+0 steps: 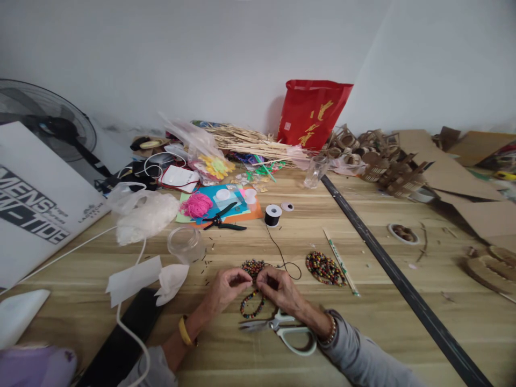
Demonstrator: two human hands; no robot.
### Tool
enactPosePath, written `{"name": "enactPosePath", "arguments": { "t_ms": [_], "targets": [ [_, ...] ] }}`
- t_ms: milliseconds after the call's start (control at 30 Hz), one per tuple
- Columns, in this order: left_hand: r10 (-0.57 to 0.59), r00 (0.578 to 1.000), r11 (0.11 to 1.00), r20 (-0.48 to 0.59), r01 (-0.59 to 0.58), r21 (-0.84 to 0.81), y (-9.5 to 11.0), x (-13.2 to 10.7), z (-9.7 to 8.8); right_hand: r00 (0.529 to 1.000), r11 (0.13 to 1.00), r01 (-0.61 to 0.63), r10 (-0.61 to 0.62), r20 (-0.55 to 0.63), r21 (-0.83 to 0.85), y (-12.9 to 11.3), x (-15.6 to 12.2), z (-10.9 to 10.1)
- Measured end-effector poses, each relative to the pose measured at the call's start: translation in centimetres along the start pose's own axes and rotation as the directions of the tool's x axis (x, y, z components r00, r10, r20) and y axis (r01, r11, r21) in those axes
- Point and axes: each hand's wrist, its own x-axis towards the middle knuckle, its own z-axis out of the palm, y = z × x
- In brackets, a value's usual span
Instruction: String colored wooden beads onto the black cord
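Both hands at the near middle of the counter, tips almost meeting. Left hand: thumb and index curled toward each other. Right hand: same pose, facing it. Can't tell whether either set of fingers is closed on something; anything between the tips is too small to make out.

Bead loop, multicolored, is just on the near side of the fingertips; can't tell if it's lying flat or hanging. Bead pile just beyond the fingers, partly hidden by them. Black cord runs from the spool, farther out, looping near the right hand; its end isn't visible.

Scissors on the near side of the right hand, blades left, white handles right, partly under the forearm in view. Coiled bead string right of the hands, thin stick just beside it, slanted.

Left of the pile: small dark bits scattered, then clear jar. Farther out: pliers, partly on colored sheets, with pink yarn left of them. Red bag stands at the far side, by the wall.
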Motion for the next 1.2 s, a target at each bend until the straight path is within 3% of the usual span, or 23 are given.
{"name": "enactPosePath", "arguments": {
  "t_ms": [567,1200],
  "targets": [
    [0.042,0.998,0.998,0.048,-0.044,0.040,0.42,-0.06,-0.02,0.999,0.998,0.043,-0.044,0.023,0.052,0.18,-0.01,-0.02],
    [-0.048,0.998,0.994,0.042,0.052,-0.094,0.02,-0.02,0.29,0.998,0.993,0.036,-0.041,0.047,0.111,-0.15,0.04,0.00]
  ]
}}
